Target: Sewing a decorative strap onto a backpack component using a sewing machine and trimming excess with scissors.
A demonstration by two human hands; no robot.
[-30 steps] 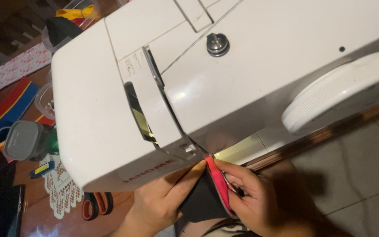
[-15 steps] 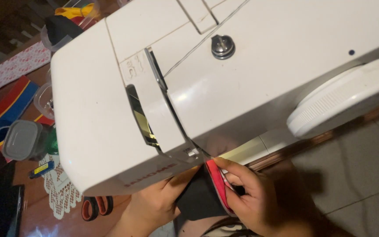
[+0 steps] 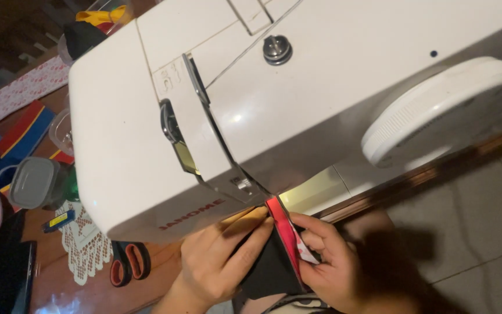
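Observation:
A big white sewing machine [image 3: 297,99] fills most of the head view. Just below its front edge, a piece of black fabric [image 3: 271,264] with a red strip [image 3: 283,232] along its edge runs under the machine's head. My left hand [image 3: 213,264] lies flat on the black fabric at the left, fingers reaching under the machine. My right hand [image 3: 329,261] pinches the red edge and a bit of patterned cloth from the right. The needle is hidden by the machine body.
The machine's handwheel [image 3: 437,116] sticks out at the right. Scissors with orange handles [image 3: 128,261] lie on a wooden table by a white lace doily [image 3: 85,244]. A clear plastic container [image 3: 33,183] and colourful fabrics [image 3: 18,131] sit at the left. Tiled floor [image 3: 472,232] lies at the right.
The view has shifted slightly, so the machine sits a little lower and to the right. My hands stay on the fabric, with the left hand pushed a bit further under the machine.

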